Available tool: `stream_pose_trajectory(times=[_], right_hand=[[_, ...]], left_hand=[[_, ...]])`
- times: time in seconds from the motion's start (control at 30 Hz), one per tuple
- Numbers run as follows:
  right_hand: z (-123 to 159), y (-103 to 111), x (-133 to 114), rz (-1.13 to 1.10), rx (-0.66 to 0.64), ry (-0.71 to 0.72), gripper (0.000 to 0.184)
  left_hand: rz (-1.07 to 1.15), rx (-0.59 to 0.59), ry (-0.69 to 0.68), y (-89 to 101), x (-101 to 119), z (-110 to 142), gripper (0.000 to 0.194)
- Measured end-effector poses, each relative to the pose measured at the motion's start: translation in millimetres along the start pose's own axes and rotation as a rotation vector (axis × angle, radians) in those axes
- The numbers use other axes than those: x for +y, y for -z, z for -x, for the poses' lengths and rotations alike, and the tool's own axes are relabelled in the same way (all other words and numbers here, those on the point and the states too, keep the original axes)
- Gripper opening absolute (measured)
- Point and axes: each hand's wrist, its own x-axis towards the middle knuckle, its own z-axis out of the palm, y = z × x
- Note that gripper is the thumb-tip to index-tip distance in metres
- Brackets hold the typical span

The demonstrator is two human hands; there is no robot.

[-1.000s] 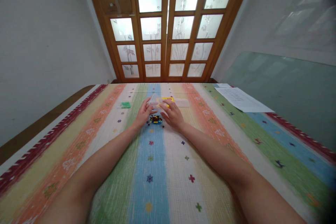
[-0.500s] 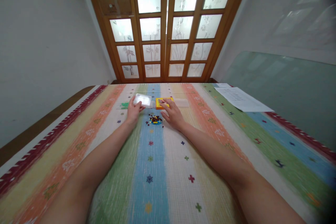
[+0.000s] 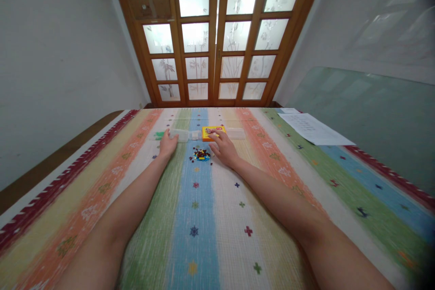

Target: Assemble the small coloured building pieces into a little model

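Observation:
My left hand (image 3: 167, 145) has its thumb and fingers around the near left end of a clear plastic box (image 3: 181, 136), which lies low on the tablecloth. A small yellow box (image 3: 213, 133) with printed pictures sits to the right of it. My right hand (image 3: 223, 146) reaches over the yellow box's near right part, its fingers apart and resting at the box. Between the hands and slightly nearer lies a pile of tiny dark red, yellow, blue and white building bricks (image 3: 202, 155). Green pieces (image 3: 159, 135) in clear packaging lie just left of my left hand.
A second clear plastic container (image 3: 235, 133) is right of the yellow box. Printed paper sheets (image 3: 314, 129) lie at the far right on the striped tablecloth (image 3: 193, 199). Beyond the table stand wooden doors with glass panes (image 3: 214, 59).
My left hand has moved left and down with the clear plastic box, from a raised, tilted position to the table. My right hand has stayed at the yellow box.

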Motion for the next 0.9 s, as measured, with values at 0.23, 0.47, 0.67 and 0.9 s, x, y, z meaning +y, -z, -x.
stream_pose_trajectory(times=[0.23,0.47,0.67,0.9], right_hand=[[-2,-2,18,0.130,-0.008,-0.126,0.034],[-1,-5,55,0.358,-0.057,-0.461,0.037],[2,-2,57,0.408,-0.150,-0.424,0.048],[2,3,48,0.405,-0.174,-0.389,0.045]], left_hand=[[-0.282,0.040,-0.178,11.7,7,7,0.024],[-0.328,-0.057,-0.258,14.1,19,15,0.021],[-0.129,-0.147,-0.338,9.5,14,14,0.032],[-0.121,-0.194,-0.387,5.9,10,10,0.038]])
